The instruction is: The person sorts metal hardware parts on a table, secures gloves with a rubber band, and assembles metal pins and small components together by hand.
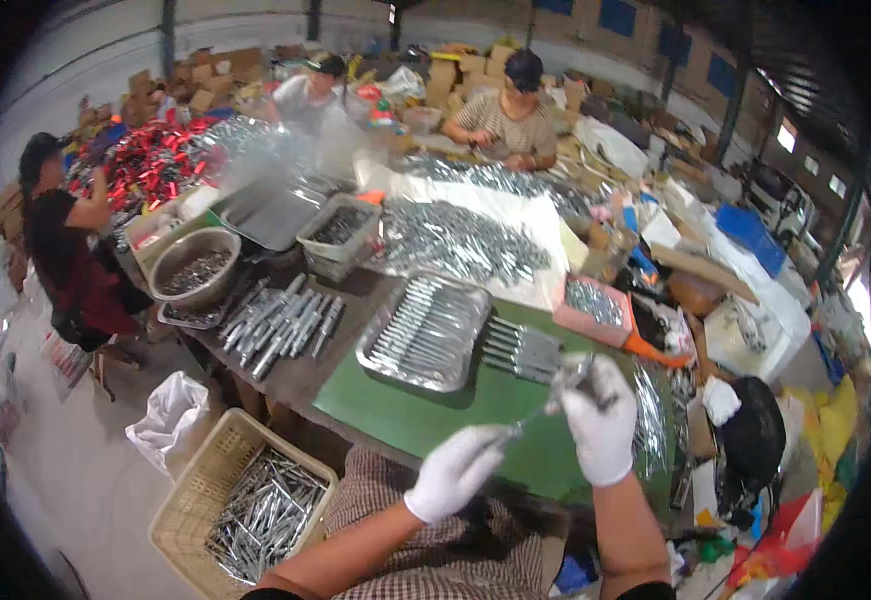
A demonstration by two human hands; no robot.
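My left hand (455, 474), in a white glove, closes around the near end of a slim silver metal rod (526, 419). The rod slants up and right to my right hand (601, 425), also gloved, whose fingers are closed around its far end; the exact kind of piece is unclear. Both hands are over the green mat (355, 392). Beyond them lies a neat row of similar silver rods (517, 348) beside a metal tray (415, 380) holding more rods side by side. Thin shiny strips (649, 420) are heaped right of my right hand.
Thicker metal tubes (283, 325) lie left of the tray. A pink box (559, 300) of small parts and a large heap of silver pieces (465, 240) are farther back. A yellowish basket (180, 515) of rods stands lower left. Several people work around the table.
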